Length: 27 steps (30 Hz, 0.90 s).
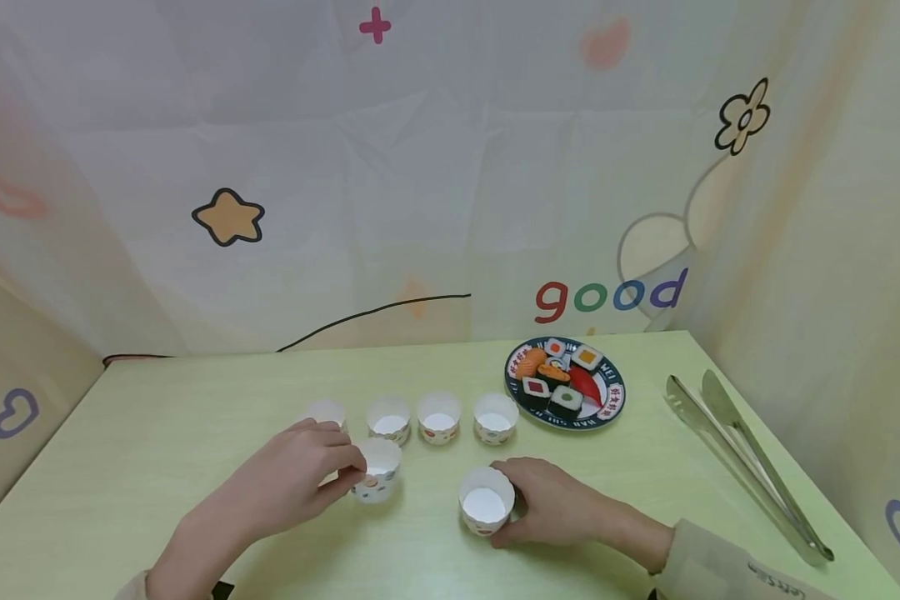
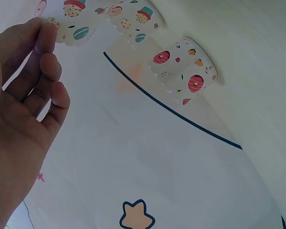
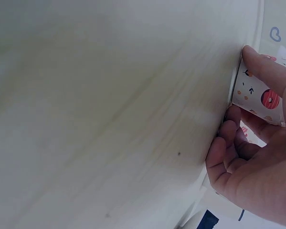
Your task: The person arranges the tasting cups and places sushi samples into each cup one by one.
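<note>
Cloth backdrop (image 1: pixel 330 158) behind everything, pale, printed with stars, hearts and the word "good". Below it, a light green table (image 1: pixel 157 433). Metal tongs (image 1: pixel 756 450) lay slantwise along its right side, arms spread at the far end.

Left hand (image 1: pixel 311 467): thumb and fingertips pinched the left side of one paper cup, the left cup (image 1: pixel 377 483), near its rim. Whether that cup's base met the table, could not tell. Right hand (image 1: pixel 558 507): thumb and fingers curved round the right cup (image 1: pixel 486 504) from its right side, low against the tabletop.

Round plate (image 1: pixel 612 392), dark-rimmed with lettering, sat at the back right, well apart from both hands. Four more paper cups (image 1: pixel 439 427) stood in a row just beyond the left cup, the leftmost partly hidden by the left hand; their outer walls bore small coloured prints. Smallest: sushi-like pieces (image 1: pixel 566 402), grouped on the plate.
</note>
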{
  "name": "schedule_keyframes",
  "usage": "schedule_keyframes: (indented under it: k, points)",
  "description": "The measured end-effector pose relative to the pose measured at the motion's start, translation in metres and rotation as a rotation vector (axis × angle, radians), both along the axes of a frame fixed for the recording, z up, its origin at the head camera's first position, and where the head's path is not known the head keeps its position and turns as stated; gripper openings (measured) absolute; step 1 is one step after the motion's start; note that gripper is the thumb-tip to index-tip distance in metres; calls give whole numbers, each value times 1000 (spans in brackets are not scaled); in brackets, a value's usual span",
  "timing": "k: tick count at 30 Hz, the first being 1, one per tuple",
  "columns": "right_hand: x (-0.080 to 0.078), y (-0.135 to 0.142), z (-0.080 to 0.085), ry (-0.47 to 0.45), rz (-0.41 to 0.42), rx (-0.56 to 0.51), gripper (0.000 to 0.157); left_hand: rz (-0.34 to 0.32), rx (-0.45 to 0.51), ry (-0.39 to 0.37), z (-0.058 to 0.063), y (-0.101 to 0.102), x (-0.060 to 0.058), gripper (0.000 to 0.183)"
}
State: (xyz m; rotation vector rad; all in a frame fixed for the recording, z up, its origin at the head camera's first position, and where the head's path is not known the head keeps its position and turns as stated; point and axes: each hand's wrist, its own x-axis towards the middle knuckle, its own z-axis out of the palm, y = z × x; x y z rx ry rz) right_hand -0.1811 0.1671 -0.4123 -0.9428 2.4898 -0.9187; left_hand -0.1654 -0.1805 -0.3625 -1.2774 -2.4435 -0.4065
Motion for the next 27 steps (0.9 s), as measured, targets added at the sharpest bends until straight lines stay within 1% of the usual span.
schedule_keyframes:
  k: [15,27]
  points:
    - [0,1,-3,14,-1,3,48,67,-25,-9,-5,-20,6,23]
    - [0,1,-2,1,4,-1,48,110,-29,-91,-10,-38,11,24]
